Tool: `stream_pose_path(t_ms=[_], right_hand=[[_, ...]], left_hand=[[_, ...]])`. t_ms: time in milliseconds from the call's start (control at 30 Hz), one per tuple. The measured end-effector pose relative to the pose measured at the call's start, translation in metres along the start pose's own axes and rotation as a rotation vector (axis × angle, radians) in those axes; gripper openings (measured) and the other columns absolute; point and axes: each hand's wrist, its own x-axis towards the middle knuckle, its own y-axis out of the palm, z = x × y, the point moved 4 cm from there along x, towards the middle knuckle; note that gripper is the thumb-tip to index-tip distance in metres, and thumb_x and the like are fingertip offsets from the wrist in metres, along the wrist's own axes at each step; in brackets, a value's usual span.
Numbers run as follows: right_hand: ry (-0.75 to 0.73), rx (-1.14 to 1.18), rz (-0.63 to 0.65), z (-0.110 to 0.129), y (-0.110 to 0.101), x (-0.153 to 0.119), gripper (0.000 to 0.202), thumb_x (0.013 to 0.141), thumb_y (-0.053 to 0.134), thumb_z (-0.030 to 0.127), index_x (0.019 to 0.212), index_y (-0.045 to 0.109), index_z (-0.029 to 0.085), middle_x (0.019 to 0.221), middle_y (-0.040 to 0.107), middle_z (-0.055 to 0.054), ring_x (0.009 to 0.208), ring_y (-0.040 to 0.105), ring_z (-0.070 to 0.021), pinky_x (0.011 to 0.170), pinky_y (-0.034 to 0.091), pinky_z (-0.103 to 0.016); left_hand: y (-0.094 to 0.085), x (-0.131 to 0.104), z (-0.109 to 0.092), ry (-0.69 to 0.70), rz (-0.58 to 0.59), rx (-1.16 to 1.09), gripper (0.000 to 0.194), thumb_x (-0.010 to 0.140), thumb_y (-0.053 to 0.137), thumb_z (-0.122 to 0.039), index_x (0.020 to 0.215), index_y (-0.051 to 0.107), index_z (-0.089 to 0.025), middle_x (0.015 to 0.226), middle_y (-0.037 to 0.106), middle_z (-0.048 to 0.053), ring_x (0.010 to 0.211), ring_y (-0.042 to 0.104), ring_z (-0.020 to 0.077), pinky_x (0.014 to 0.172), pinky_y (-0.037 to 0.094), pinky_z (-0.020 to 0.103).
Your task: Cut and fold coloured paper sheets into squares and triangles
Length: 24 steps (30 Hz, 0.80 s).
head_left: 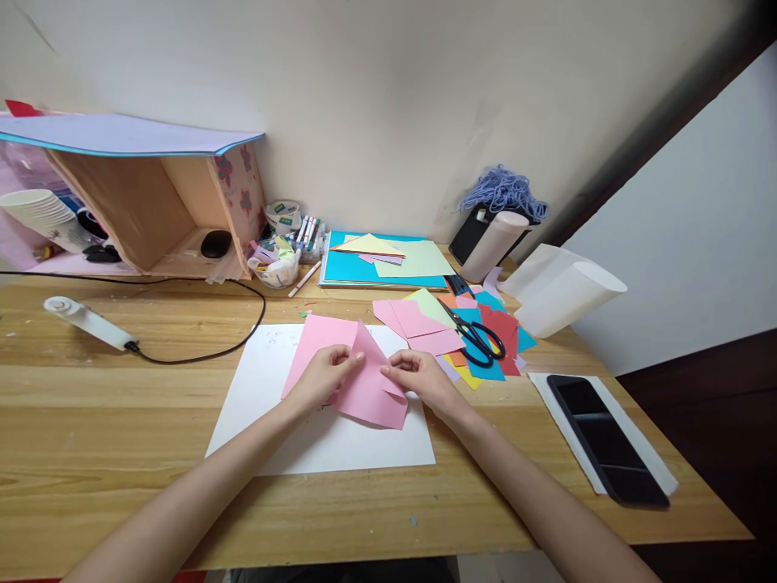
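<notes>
Between my two hands a pink paper sheet (367, 398) is held tilted above the table, with a slit or cut edge near its right side. My left hand (331, 372) pinches it at the left, thumb on top. With thumb and fingertips, my right hand (418, 374) grips its right edge. Another piece of pink paper (312, 336) lies behind the left hand; whether the two are joined I cannot tell. Beneath them is a white paper sheet (285, 449) with small marks. Black-handled scissors (479, 336) rest on colored paper scraps (501, 332) to the right.
A phone (607, 441) lies at the right. White rolled paper (555, 295) stands behind it. At the back are stacked colored sheets (340, 263), markers (309, 233) and a cardboard box (234, 194). A white corded device (91, 324) lies left, its black cable (206, 356) curving near the white sheet.
</notes>
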Motion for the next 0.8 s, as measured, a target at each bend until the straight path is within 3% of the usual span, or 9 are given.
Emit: stream_pose_path(t_ms=[133, 233, 367, 600, 800], right_hand=[[0.03, 0.08, 0.033, 0.003, 0.006, -0.001, 0.025, 0.066, 0.065, 0.038, 0.073, 0.06, 0.015, 0.07, 0.06, -0.001, 0.064, 0.055, -0.0126, 0.058, 0.043, -0.024], [0.005, 0.148, 0.057, 0.007, 0.008, 0.0, 0.025, 0.069, 0.063, 0.038, 0.081, 0.06, 0.016, 0.078, 0.061, -0.001, 0.072, 0.056, -0.0136, 0.066, 0.045, -0.026], [-0.033, 0.17, 0.083, 0.006, 0.007, 0.003, 0.023, 0.072, 0.06, 0.037, 0.078, 0.06, 0.015, 0.074, 0.06, 0.0, 0.068, 0.055, -0.0124, 0.062, 0.043, -0.024], [-0.044, 0.174, 0.017, -0.004, 0.001, 0.008, 0.026, 0.07, 0.062, 0.039, 0.076, 0.058, 0.014, 0.071, 0.06, 0.0, 0.064, 0.055, -0.0124, 0.06, 0.044, -0.025], [-0.027, 0.26, 0.019, -0.002, -0.001, 0.01, 0.025, 0.07, 0.062, 0.039, 0.074, 0.06, 0.014, 0.068, 0.059, 0.0, 0.063, 0.056, -0.011, 0.062, 0.047, -0.024]], left_hand=[[-0.003, 0.001, 0.002, 0.015, -0.035, 0.133, 0.04, 0.067, 0.055, -0.053, 0.067, 0.056, -0.014, 0.054, 0.049, -0.003, 0.044, 0.039, 0.0084, 0.041, 0.025, 0.02], [0.002, 0.0, -0.002, 0.081, 0.082, 0.225, 0.036, 0.067, 0.056, -0.049, 0.058, 0.053, -0.014, 0.051, 0.044, -0.005, 0.046, 0.035, 0.0076, 0.043, 0.023, 0.02], [0.009, -0.003, -0.006, 0.167, 0.197, 0.33, 0.038, 0.068, 0.057, -0.043, 0.047, 0.045, -0.014, 0.047, 0.033, -0.006, 0.046, 0.027, 0.0063, 0.044, 0.018, 0.021], [-0.002, 0.003, -0.002, 0.127, 0.003, 0.281, 0.031, 0.066, 0.06, -0.043, 0.066, 0.063, -0.013, 0.062, 0.06, 0.003, 0.054, 0.047, 0.0116, 0.046, 0.028, 0.02], [-0.009, 0.008, 0.0, 0.144, 0.006, 0.302, 0.031, 0.063, 0.063, -0.043, 0.064, 0.067, -0.012, 0.062, 0.064, 0.005, 0.054, 0.049, 0.0125, 0.047, 0.032, 0.021]])
